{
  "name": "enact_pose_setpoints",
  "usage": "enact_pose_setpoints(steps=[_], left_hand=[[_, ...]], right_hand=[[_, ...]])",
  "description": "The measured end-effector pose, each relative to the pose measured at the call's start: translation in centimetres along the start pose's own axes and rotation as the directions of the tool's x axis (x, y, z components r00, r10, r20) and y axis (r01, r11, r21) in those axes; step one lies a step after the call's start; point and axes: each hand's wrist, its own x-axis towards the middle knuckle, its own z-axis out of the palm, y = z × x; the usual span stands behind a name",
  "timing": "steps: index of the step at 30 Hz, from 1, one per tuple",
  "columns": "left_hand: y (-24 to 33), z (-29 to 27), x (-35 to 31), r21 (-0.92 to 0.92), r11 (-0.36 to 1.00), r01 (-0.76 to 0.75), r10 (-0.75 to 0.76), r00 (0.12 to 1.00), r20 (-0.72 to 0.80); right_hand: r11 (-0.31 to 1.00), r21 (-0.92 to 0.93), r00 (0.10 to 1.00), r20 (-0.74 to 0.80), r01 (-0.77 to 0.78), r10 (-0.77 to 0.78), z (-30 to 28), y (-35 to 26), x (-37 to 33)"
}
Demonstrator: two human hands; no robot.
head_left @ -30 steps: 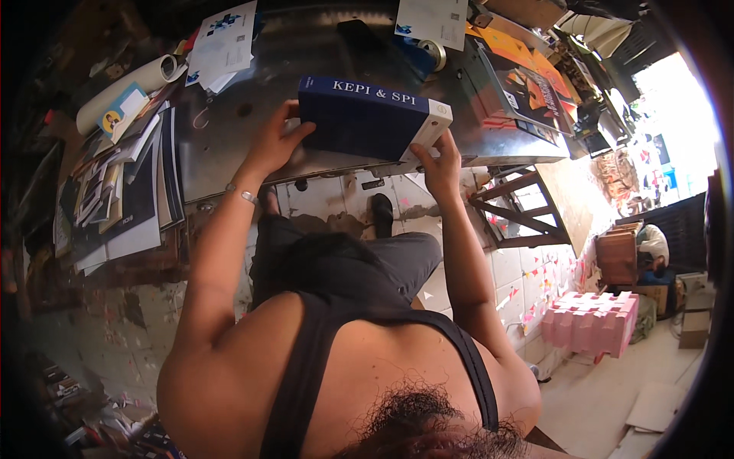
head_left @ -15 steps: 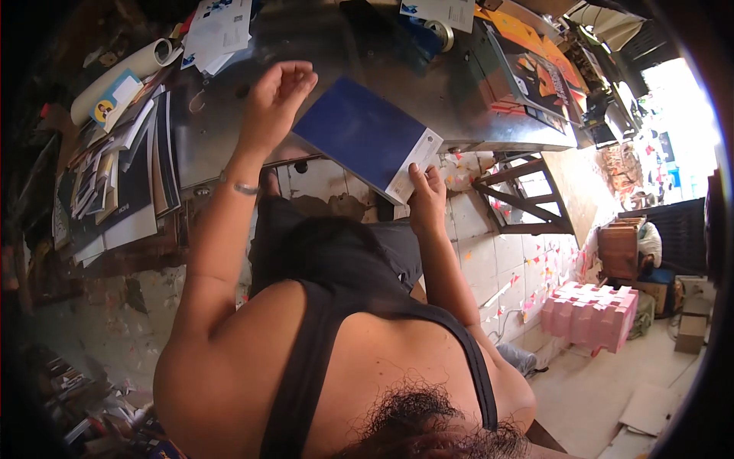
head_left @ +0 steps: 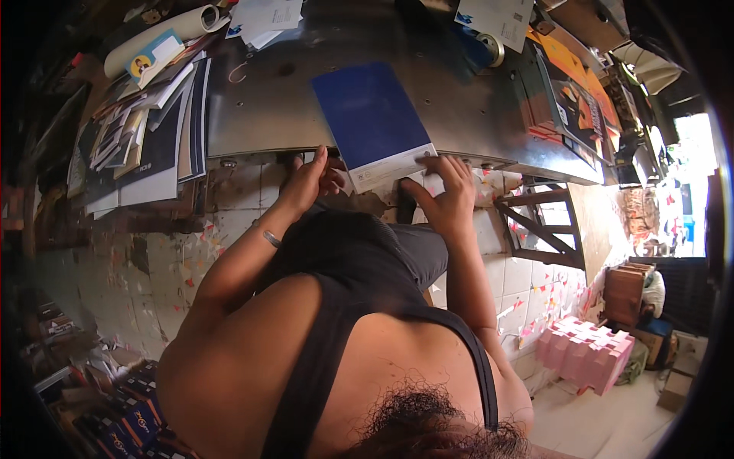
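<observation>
1. A grey metal table (head_left: 290,115) fills the upper middle of the view, its near edge curving above the person's lap. The middle of its top is bare sheet, which gives room to slide things flat.
2. A dark blue book (head_left: 372,115) lies flat on the table, tilted, its pale lower end hanging over the near edge. That overhang probably lets fingers get under it.
3. A stack of dark printed sheets and booklets (head_left: 145,130) crowds the table's left edge, fanned and partly hanging off, so there is little room that way.
4. Orange and dark printed covers (head_left: 569,99) lie along the right edge, closing that side as well.
5. The right hand (head_left: 447,195) sits at the near edge with fingers spread, tips pressing on the book's pale lower right corner, steadying rather than clamping it.
6. The left hand (head_left: 306,180) is at the near edge just beside the book's lower left corner, fingers curled together; I cannot tell whether it grips the book.
7. A roll of tape (head_left: 493,47) rests near the far edge.
</observation>
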Motion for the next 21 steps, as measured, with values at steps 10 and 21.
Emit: enact_pose_setpoints(steps=[10, 21], left_hand=[[-0.3, 1.1, 0.9, -0.240, 0.970, -0.043, 0.050, 0.998, 0.026], [0.3, 1.7, 0.6, -0.249, 0.967, -0.050, 0.067, 0.996, 0.059]], right_hand=[[0.938, 0.056, 0.933, 0.094, 0.343, -0.347, 1.3, 0.6, 3.2], [0.947, 0.074, 0.942, 0.098, 0.314, -0.320, 1.0, 0.2, 3.4]])
